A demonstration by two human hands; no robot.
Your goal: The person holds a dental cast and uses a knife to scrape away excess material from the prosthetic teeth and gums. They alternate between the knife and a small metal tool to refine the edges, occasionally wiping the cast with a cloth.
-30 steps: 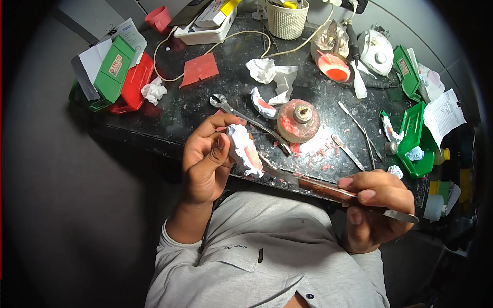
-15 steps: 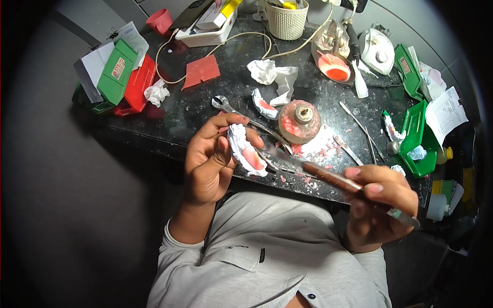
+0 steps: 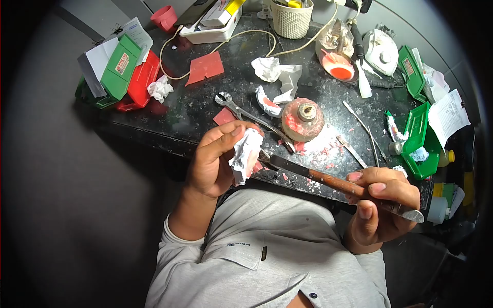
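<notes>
My left hand (image 3: 209, 163) grips a white plaster dental cast (image 3: 241, 158) with pink wax along its right side, thumb and fingers round its edges. A wax knife (image 3: 328, 180) with a wooden handle lies between the thumb and fingers of my right hand (image 3: 384, 203). Its dark blade points left, and the tip is right at the pink side of the cast. The knife's other end, a small metal blade, sticks out to the right past my fingers. Beyond the hands, a glass spirit burner (image 3: 303, 120) stained with pink wax stands on the black bench (image 3: 169, 126).
Behind my left hand lie a wrench (image 3: 245, 114) and a pink wax sheet (image 3: 205, 68). A second cast (image 3: 267, 101) sits beside the burner. Thin metal tools (image 3: 354, 151) and wax scraps are to its right. Green bins (image 3: 423, 138) and a dish of red wax (image 3: 340, 72) stand farther off.
The cast in my left hand has turned, so more of its white side faces me. The knife in my right hand has swung its blade tip down and left, up to the cast.
</notes>
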